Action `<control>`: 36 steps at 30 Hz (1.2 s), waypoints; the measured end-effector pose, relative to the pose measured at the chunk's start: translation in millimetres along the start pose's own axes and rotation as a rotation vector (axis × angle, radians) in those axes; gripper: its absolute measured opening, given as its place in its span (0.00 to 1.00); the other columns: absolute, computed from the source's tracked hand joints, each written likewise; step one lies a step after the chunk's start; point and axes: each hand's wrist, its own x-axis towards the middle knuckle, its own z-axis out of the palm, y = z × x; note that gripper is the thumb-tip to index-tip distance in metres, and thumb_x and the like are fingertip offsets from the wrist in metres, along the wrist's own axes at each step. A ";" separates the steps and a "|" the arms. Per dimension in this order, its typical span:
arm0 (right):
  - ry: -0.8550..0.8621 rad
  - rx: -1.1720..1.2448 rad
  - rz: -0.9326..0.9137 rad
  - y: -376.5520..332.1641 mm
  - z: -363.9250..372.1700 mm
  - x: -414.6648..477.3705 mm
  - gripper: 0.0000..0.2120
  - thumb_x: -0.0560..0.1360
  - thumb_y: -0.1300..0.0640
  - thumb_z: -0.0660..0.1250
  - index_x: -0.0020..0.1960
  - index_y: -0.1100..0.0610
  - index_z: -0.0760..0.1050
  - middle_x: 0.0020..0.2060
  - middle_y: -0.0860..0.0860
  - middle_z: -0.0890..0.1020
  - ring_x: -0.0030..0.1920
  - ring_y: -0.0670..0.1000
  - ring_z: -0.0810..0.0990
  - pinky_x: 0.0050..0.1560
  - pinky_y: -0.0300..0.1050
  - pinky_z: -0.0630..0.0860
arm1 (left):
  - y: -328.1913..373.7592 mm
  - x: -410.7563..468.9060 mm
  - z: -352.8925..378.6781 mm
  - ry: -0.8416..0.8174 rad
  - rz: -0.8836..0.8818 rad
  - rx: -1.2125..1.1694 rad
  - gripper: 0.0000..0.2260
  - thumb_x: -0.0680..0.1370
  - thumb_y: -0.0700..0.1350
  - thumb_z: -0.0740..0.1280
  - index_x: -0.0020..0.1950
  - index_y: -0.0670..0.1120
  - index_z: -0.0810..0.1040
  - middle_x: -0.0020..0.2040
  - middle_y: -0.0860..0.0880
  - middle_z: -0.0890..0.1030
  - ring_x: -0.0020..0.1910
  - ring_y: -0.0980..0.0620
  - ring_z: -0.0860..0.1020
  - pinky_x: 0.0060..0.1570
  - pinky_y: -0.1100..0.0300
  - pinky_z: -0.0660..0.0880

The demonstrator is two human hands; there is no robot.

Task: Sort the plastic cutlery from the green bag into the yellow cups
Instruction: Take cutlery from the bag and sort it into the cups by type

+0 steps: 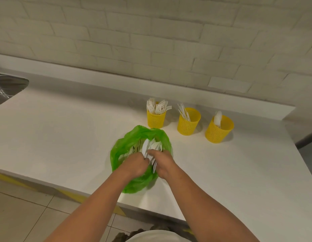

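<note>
While I work both hands inside the crumpled green plastic bag (pixel 120 149) at the white countertop (pixel 64 133)'s near edge, my right hand (pixel 163 160) grips a bunch of white plastic cutlery (pixel 148 145), likely gathering matching pieces. My left hand (pixel 136 163) curls against it; whether it's pinching, I cannot tell. Just beyond the bag stand the yellow perforated plastic cups (pixel 188 124), each already holding its own kind, close for short drops.

No readable text, label or number anywhere.
</note>
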 end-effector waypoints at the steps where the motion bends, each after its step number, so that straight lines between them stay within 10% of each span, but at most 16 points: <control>1: -0.002 0.020 -0.019 0.9 0.3 -0.8 0.17 0.75 0.65 0.72 0.64 0.63 0.78 0.52 0.60 0.86 0.51 0.59 0.86 0.44 0.50 0.83 | 1.0 -1.7 -1.9 -0.003 0.017 0.023 0.12 0.84 0.47 0.57 0.48 0.42 0.75 0.44 0.44 0.79 0.39 0.49 0.75 0.33 0.57 0.66; 10: -0.170 0.174 -0.096 -14.2 0.2 -11.1 0.18 0.75 0.61 0.75 0.64 0.58 0.80 0.55 0.58 0.86 0.56 0.56 0.86 0.48 0.46 0.83 | 6.4 -1.8 -8.5 0.010 0.260 -0.074 0.20 0.84 0.45 0.58 0.76 0.45 0.66 0.69 0.47 0.76 0.65 0.47 0.76 0.57 0.60 0.69; 18: 0.093 0.169 -0.240 -18.3 7.9 -9.8 0.14 0.72 0.69 0.71 0.57 0.66 0.78 0.44 0.62 0.86 0.41 0.58 0.86 0.41 0.52 0.84 | -0.7 -5.0 -7.4 0.175 0.350 -0.169 0.04 0.78 0.52 0.71 0.48 0.56 0.78 0.42 0.57 0.82 0.38 0.59 0.79 0.36 0.67 0.71; 28: 0.046 0.211 -0.480 -63.2 23.8 -22.1 0.07 0.76 0.67 0.67 0.53 0.61 0.74 0.33 0.57 0.81 0.31 0.55 0.82 0.35 0.48 0.80 | 3.1 -18.6 -9.5 0.262 0.139 -0.609 0.12 0.82 0.61 0.62 0.54 0.58 0.81 0.46 0.56 0.84 0.44 0.60 0.81 0.44 0.63 0.73; 36: 0.142 0.237 -0.598 -78.8 39.2 -38.7 0.08 0.77 0.63 0.71 0.53 0.64 0.75 0.31 0.56 0.81 0.29 0.54 0.81 0.33 0.49 0.80 | 37.4 -6.7 -25.2 0.162 -0.202 -1.565 0.16 0.85 0.49 0.60 0.59 0.37 0.79 0.51 0.37 0.83 0.46 0.44 0.84 0.52 0.48 0.80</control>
